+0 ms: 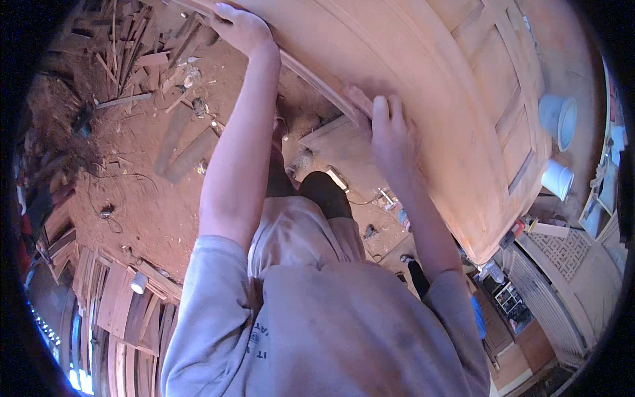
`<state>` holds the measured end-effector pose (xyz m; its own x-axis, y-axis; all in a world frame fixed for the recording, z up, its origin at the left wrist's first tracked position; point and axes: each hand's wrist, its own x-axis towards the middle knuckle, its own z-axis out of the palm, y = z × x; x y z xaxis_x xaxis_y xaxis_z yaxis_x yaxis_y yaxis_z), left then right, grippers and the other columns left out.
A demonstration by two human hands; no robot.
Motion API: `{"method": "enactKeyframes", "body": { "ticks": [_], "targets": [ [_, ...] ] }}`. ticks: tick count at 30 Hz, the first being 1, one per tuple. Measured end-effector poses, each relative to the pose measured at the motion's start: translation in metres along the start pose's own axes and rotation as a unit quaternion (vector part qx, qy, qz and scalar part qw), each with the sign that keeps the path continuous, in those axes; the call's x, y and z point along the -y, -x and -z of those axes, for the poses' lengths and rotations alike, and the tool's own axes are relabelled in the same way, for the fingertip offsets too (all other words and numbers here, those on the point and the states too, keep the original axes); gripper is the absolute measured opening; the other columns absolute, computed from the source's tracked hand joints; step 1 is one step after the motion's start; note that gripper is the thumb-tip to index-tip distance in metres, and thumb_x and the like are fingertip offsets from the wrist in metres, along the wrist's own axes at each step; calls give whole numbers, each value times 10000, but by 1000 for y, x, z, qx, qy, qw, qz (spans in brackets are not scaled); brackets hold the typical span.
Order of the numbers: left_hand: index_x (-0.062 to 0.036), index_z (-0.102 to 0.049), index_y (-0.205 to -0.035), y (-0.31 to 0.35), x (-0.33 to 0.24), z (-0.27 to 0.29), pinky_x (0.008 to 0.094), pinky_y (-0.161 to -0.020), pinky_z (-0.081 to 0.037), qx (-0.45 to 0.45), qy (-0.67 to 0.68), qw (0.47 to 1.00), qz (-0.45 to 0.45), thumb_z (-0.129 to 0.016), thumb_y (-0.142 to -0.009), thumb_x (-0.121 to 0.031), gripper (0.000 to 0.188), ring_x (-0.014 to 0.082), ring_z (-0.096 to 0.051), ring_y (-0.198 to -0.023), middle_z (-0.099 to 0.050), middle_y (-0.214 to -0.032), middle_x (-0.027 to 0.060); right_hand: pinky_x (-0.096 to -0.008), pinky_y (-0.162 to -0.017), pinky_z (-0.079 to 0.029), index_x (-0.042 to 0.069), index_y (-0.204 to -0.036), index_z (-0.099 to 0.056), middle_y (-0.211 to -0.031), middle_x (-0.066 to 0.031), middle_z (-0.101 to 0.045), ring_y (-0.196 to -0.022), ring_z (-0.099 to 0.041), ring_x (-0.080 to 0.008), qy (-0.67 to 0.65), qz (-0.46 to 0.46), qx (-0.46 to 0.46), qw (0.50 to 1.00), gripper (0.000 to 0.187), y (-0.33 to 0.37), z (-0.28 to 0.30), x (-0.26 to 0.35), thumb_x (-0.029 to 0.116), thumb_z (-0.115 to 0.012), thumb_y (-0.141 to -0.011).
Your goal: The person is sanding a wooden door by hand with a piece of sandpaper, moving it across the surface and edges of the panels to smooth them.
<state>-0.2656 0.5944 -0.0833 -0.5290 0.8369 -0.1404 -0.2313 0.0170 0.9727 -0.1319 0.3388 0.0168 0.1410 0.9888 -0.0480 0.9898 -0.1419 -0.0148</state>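
A: Principal piece, and location?
B: One large wooden panel (423,73), pale brown, with framed recesses toward the far side. Placed ahead and to the right of the body, directly under both hands.

A: Long axis?
B: Slanting from upper middle to lower right, bowed by the lens. Near edge (311,76) on the same slant, from the left hand (248,33) down past the right. Main face to the right of that edge.

A: Left hand?
B: Set far up the edge, arm outstretched, in contact with the wood. Fingertips partly hidden; impossible to tell whether clamped or merely resting.

A: Right hand (395,135)?
B: Lower on the same edge, nearer the body, elbow bent. Fingers bent and closed on a small brown piece (358,99), pressed at the border of edge and face. Exact kind of piece: not clear.

A: Nearer hand to the broad face?
B: Right, well apart from the left, with most of the panel to its right.

A: Surroundings?
B: Two pale buckets (557,122) beyond the far side; scrap wood (135,56) on the ground, upper left; stacked boards (122,304), lower left.
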Motion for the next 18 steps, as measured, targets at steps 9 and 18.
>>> {"method": "enactKeyframes", "body": {
  "ticks": [9,18],
  "targets": [
    [97,-490,-1253,2,-4,-3,394,-997,-441,1,1,999,37,-381,-1066,-460,598,309,-566,-1107,-572,-1244,231,-542,-726,-540,47,-1131,-529,-1131,-196,-613,-950,-654,-411,-5,-24,6,1000,405,80,-10,-55,303,-728,-888],
    [48,-381,-1354,-11,2,17,381,-1062,-392,54,-24,997,51,-368,-1080,-437,558,299,-517,-1201,-512,-1319,222,-530,-688,-549,50,-1098,-544,-1090,-171,-631,-913,-669,-391,-21,25,-94,995,323,10,-20,-1,265,-709,-922]
  ]
}}
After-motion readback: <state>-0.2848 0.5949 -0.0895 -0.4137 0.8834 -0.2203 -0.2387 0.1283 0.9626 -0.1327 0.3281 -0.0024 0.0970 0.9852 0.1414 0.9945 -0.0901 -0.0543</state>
